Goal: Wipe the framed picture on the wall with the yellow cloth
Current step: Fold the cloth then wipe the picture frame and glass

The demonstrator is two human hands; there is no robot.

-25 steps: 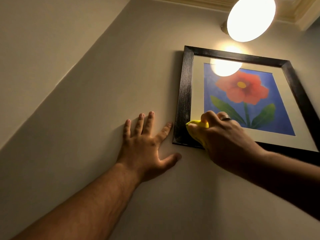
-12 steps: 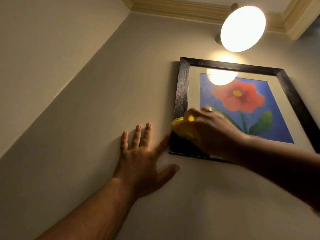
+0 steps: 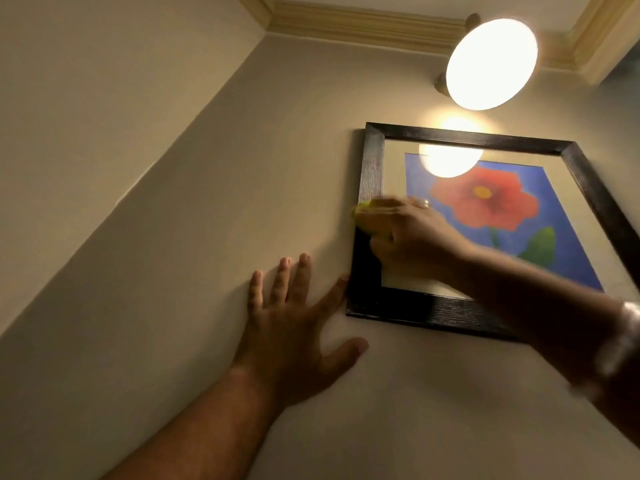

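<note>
A picture of a red flower on blue hangs on the beige wall in a black frame point(image 3: 372, 168). My right hand point(image 3: 412, 233) presses a yellow cloth point(image 3: 363, 214) against the frame's left bar, about halfway up; only a small edge of the cloth shows past my fingers, and the hand is blurred. A ring sits on one finger. My left hand point(image 3: 294, 327) lies flat on the wall just left of the frame's lower left corner, fingers spread, the index fingertip touching the frame's edge.
A round wall lamp point(image 3: 491, 64) glows above the picture and reflects in its glass. A side wall meets this wall on the left, and a cornice point(image 3: 363, 26) runs along the ceiling.
My right hand has slid the cloth up the frame's left bar from the lower left corner to mid-height. My left hand stays on the wall, now touching the frame. The view has tilted upward.
</note>
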